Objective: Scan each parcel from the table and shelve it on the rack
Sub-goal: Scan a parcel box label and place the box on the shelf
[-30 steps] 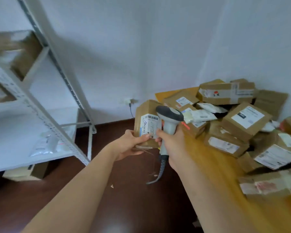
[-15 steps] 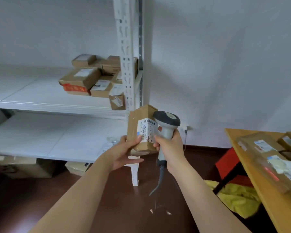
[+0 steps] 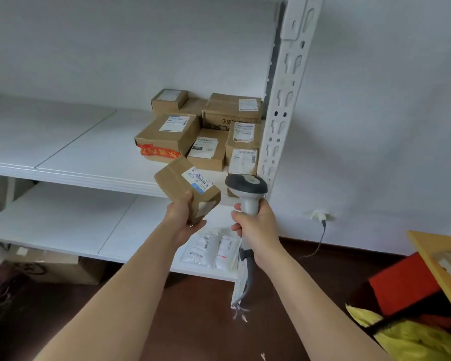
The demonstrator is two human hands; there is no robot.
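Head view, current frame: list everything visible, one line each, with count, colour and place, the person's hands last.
Held parcel: 1, brown with white label, tilted in front of the upper shelf edge.
Scanner: 1, grey and white, upright, right of the held parcel.
Rack: 1, white, two shelves in view.
Shelved parcels: about seven, brown, clustered at the upper shelf's right end; one has red tape.
Mailer bags: 2, white, lower shelf, front right.
Floor box: 1, brown, under the rack.
Table: 1, yellow-brown, only a corner at far right.
Red thing: 1, under the table.
Yellow bag: 1, floor, bottom right.
Socket: 1, white, on the wall, cable plugged in.
Left hand: grips the held parcel.
Right hand: grips the scanner handle.
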